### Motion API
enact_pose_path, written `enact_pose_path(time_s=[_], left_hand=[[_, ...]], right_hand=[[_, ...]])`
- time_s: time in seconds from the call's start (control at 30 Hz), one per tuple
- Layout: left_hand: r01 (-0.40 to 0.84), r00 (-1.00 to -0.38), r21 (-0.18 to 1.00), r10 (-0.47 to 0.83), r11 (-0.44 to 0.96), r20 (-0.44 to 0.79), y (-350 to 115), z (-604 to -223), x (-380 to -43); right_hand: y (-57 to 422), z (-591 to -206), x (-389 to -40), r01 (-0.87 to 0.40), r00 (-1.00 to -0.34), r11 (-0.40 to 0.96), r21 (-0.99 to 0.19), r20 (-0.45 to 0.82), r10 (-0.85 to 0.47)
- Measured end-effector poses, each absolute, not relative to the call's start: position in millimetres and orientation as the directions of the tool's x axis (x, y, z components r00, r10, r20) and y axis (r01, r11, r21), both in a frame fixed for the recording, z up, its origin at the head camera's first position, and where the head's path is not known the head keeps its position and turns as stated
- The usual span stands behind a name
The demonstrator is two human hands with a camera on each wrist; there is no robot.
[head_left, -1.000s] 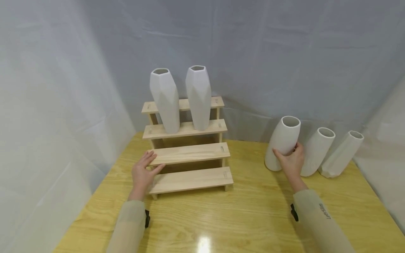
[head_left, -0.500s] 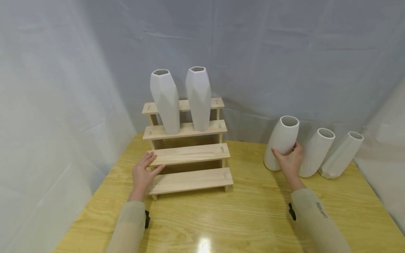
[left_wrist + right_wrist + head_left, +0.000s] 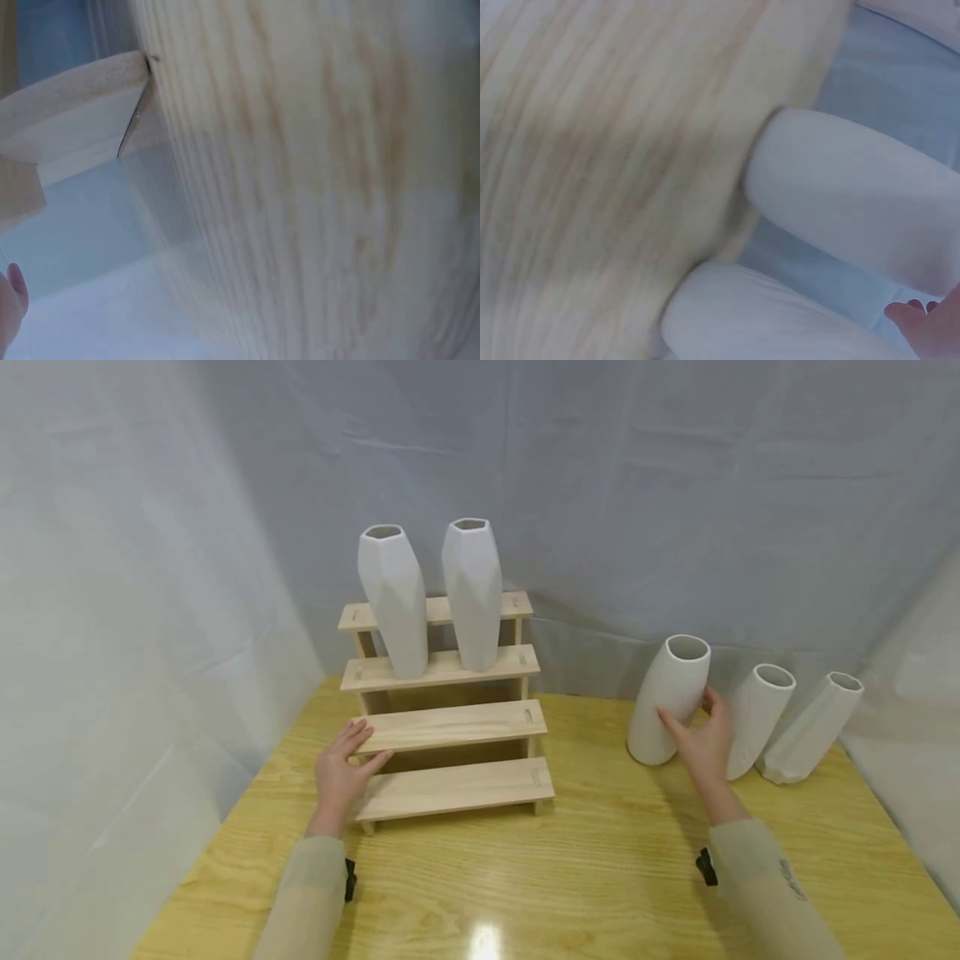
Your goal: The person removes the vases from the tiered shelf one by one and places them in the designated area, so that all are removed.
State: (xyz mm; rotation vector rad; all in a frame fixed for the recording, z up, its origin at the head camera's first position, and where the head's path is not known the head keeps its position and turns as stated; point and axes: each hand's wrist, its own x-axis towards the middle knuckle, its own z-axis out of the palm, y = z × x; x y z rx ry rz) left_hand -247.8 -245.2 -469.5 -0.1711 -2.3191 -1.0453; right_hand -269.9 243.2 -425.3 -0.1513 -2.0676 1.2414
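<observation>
My left hand [image 3: 341,772] rests at the left end of a stepped wooden rack [image 3: 450,727], fingers on the second step from the front and thumb spread over the gap below. Far to the right, my right hand [image 3: 705,739] is beside a tall smooth white vase [image 3: 667,702], upright on the table. Its thumb overlaps the vase's front; the other fingers reach between this vase and a second white vase [image 3: 761,718]. In the right wrist view, the loosely spread hand [image 3: 930,326] shows at the lower right beside the vase [image 3: 847,195]. Whether it touches the vase I cannot tell.
Two faceted white vases [image 3: 393,602] stand on the rack's upper part. A slanted-facet white vase [image 3: 810,727] stands at the far right of the wooden table [image 3: 480,877]. Pale sheeting [image 3: 600,510] hangs behind and along the sides.
My right hand first shifts slightly left with the smooth vase, then slides right, its thumb moving toward the vase's right edge while the vase stays. My left hand keeps its place.
</observation>
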Motion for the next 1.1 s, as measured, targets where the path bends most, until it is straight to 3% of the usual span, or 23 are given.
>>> enact_pose_path(time_s=[0.5, 0.8, 1.1], left_hand=[[0.323, -0.835, 0.658, -0.123, 0.680, 0.537, -244, -467, -247], [0.280, -0.869, 0.704, -0.138, 0.653, 0.475, -244, -466, -244], [0.303, -0.859, 0.699, -0.132, 0.648, 0.494, -244, -468, -245]], right_hand=[[235, -392, -242, -0.232, -0.793, 0.478, -0.847, 0.449, 0.412], [216, -378, -235, -0.264, -0.844, 0.470, -0.842, 0.438, 0.311], [195, -367, -243, -0.315, -0.859, 0.504, -0.804, 0.467, 0.209]])
